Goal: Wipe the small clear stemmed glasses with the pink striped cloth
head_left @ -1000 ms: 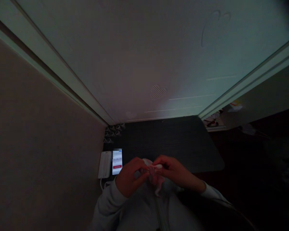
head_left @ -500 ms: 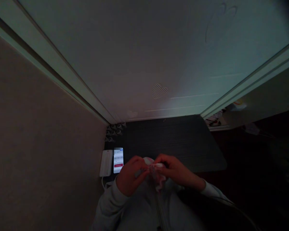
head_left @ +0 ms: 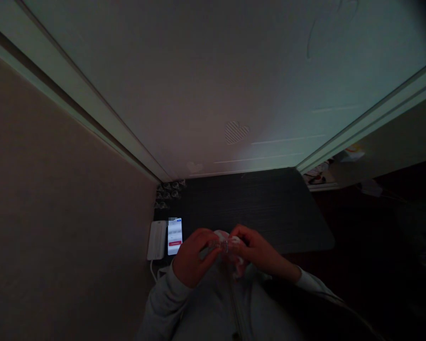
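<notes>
Close in front of my body, both hands meet at a small pink-and-white piece of what looks like soft fabric [head_left: 238, 267]. My left hand [head_left: 195, 255] pinches its left side, thumb and fingertips together. From the right, my right hand [head_left: 257, 248] grips it, fingers curled over the top. Between the fingertips is a small clear, shiny piece [head_left: 224, 245], too dim to name. The lower part of the fabric hangs loose below the fingers.
A dark table [head_left: 248, 203] lies beyond my hands, against a pale panel with heart shapes [head_left: 236, 132]. Left of my hands are a lit phone [head_left: 174, 237], a white box-like device [head_left: 156, 240] with a cable, and several small clear pieces [head_left: 166, 194]. A wall [head_left: 74, 213] borders the left.
The fingers have shifted slightly on the pink-and-white fabric, and its hanging end has turned and sits a little higher. The clear piece between the fingertips has tilted. Phone and table items stay put.
</notes>
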`<state>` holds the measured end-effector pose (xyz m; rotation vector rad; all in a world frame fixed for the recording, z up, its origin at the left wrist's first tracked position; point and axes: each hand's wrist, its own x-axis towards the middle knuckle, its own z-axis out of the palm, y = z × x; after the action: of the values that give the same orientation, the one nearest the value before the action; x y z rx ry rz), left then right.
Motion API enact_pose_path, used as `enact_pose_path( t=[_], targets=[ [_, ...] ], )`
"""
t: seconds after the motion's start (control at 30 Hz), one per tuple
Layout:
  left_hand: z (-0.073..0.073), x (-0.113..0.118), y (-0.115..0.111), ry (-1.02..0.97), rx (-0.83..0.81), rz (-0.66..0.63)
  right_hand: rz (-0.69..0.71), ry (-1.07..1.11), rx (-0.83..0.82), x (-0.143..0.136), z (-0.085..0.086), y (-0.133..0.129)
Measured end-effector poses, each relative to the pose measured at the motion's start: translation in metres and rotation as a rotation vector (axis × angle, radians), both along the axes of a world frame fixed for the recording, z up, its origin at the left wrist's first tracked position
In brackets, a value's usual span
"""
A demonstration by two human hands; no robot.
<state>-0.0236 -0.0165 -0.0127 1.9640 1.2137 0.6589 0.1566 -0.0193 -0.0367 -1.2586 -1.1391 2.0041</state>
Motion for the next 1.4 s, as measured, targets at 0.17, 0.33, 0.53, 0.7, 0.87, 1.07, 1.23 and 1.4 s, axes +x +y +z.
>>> enact_pose_path(
  t=[0.17, 0.33, 0.53, 0.7, 0.87, 1.07, 1.23, 1.4],
  targets=[
    [0.002, -0.002, -0.001, -0.036, -0.126, 0.066, -0.056, -0.011, 0.032, 0.001, -0.003, 0.004],
    [-0.009, -0.004, -0.001, -0.264, -0.39, 0.133, -0.063, -0.028, 0.046, 0.002, -0.003, 0.005],
    [-0.022, -0.005, 0.001, -0.291, -0.622, 0.158, -0.056, -0.032, 0.017, 0.003, -0.005, 0.003],
    [-0.025, -0.005, 0.002, -0.423, -0.696, 0.194, -0.06, -0.054, 0.058, 0.003, -0.007, 0.005],
    [-0.029, -0.005, 0.005, -0.486, -0.706, 0.203, -0.072, -0.029, 0.055, 0.005, -0.009, 0.007],
    [-0.035, -0.006, 0.005, -0.598, -0.689, 0.241, -0.202, 0.185, 0.016, 0.007, -0.018, 0.007],
    [-0.036, -0.006, 0.005, -0.579, -0.678, 0.296, -0.303, 0.445, -0.141, 0.007, -0.022, 0.007],
    [-0.032, -0.005, 0.006, -0.566, -0.667, 0.279, -0.263, 0.435, -0.194, 0.008, -0.02, 0.004]
  ],
)
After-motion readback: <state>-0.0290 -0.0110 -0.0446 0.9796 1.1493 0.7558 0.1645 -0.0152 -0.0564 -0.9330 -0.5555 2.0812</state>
